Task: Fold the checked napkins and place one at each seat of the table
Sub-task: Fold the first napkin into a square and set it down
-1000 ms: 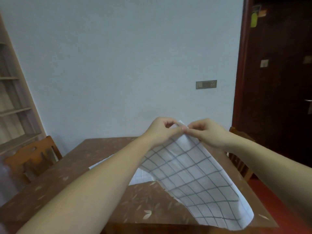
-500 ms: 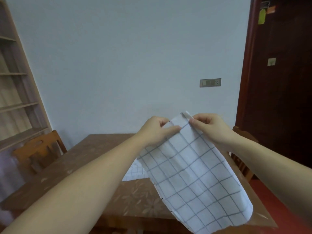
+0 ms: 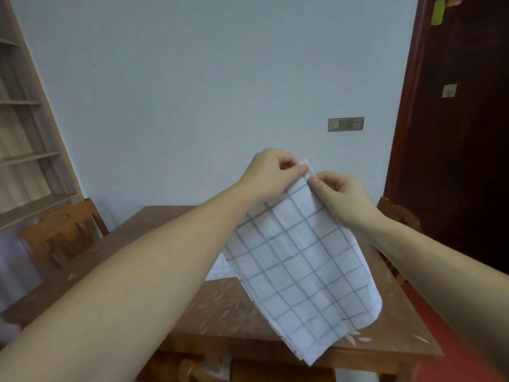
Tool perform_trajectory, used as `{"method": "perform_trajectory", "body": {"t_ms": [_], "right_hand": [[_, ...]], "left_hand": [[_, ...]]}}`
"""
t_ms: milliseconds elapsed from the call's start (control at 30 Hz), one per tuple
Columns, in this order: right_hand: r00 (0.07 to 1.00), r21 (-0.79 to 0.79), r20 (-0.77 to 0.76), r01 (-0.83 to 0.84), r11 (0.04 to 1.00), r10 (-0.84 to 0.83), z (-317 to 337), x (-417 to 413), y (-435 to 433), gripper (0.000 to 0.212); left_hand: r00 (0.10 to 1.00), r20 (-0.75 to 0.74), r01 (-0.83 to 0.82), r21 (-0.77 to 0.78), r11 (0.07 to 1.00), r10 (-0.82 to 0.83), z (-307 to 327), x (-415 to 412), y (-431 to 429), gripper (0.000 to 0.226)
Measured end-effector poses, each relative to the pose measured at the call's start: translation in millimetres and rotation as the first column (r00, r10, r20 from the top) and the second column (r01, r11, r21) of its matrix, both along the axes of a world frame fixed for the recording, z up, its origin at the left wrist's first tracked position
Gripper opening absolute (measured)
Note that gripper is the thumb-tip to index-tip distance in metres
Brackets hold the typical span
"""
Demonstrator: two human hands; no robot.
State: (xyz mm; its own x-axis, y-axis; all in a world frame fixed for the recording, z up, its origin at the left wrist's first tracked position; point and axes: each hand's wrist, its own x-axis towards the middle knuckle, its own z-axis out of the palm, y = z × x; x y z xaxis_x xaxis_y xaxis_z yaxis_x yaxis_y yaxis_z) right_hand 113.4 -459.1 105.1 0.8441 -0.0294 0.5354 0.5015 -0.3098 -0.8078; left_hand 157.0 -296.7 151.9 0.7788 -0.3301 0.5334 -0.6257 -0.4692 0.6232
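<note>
Left hand point(image 3: 271, 172) and right hand point(image 3: 340, 193), each grip pinching the checked napkin point(image 3: 300, 266)'s top corner, above the surface point(image 3: 170, 224).

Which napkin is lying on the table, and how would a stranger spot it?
Start at the wooden table. Above it, the left hand and right hand pinch the top of a hanging checked napkin. Below that napkin's left edge, a flat napkin peeks out on the tabletop: unlike the hanging one, nobody touches it and it is mostly hidden.
</note>
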Motion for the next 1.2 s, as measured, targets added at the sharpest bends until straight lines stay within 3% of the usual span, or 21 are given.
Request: {"method": "perform_trajectory", "body": {"t_ms": [133, 233, 367, 567, 800, 867, 933, 1033, 1100, 1200], "right_hand": [[0.998, -0.239, -0.062, -0.02, 0.971, 0.006, -14.8, -8.2, -18.8, 0.026], [0.986, -0.475, -0.168, -0.064, 0.878, -0.019, -40.8, -8.7, -34.4, 0.031], [0.945, -0.662, -0.321, -0.174, 0.729, -0.066, -67.0, -8.4, -43.9, 0.026], [0.881, -0.764, -0.426, -0.229, 0.603, -0.206, -84.3, 3.2, -53.3, 0.019], [0.813, -0.752, -0.52, -0.291, 0.592, -0.261, -107.5, 8.3, -48.5, 0.018], [0.81, -0.781, -0.515, -0.309, 0.544, -0.279, -107.6, 8.9, -44.7, 0.015], [0.834, -0.81, -0.469, -0.275, 0.518, -0.29, -99.6, 9.6, -40.5, 0.029], [0.912, -0.723, -0.361, -0.144, 0.675, -0.193, -76.1, 10.1, -28.7, 0.037], [0.955, -0.562, -0.273, -0.063, 0.825, -0.113, -53.8, 9.7, -15.7, 0.034], [0.992, -0.363, -0.112, 0.018, 0.931, -0.063, -23.5, 15.2, 1.3, 0.036]], "left_hand": [[0.991, 0.104, -0.083, -0.002, 0.997, 0.083, 2.3, 6.9, 9.0, 0.023], [0.976, 0.174, -0.14, 0.051, 0.989, 0.13, 5.9, 10.8, 20.5, 0.022], [0.962, 0.204, -0.182, -0.022, 0.983, 0.183, 8.7, 16.5, 28.6, 0.02], [0.952, 0.217, -0.204, -0.079, 0.976, 0.217, 6.0, 19.2, 33.0, 0.021], [0.951, 0.231, -0.191, -0.094, 0.977, 0.208, 8.1, 21.3, 31.1, 0.022], [0.958, 0.218, -0.174, -0.085, 0.981, 0.188, 5.6, 21.6, 27.4, 0.021], [0.965, 0.204, -0.154, -0.083, 0.985, 0.168, 2.9, 22.2, 23.9, 0.021], [0.974, 0.196, -0.111, -0.035, 0.993, 0.115, -3.1, 20.8, 17.4, 0.02], [0.978, 0.192, -0.086, 0.017, 0.996, 0.081, -9.6, 19.9, 12.0, 0.021], [0.98, 0.192, -0.066, 0.075, 0.995, 0.051, -18.7, 20.2, 6.3, 0.019]]}}
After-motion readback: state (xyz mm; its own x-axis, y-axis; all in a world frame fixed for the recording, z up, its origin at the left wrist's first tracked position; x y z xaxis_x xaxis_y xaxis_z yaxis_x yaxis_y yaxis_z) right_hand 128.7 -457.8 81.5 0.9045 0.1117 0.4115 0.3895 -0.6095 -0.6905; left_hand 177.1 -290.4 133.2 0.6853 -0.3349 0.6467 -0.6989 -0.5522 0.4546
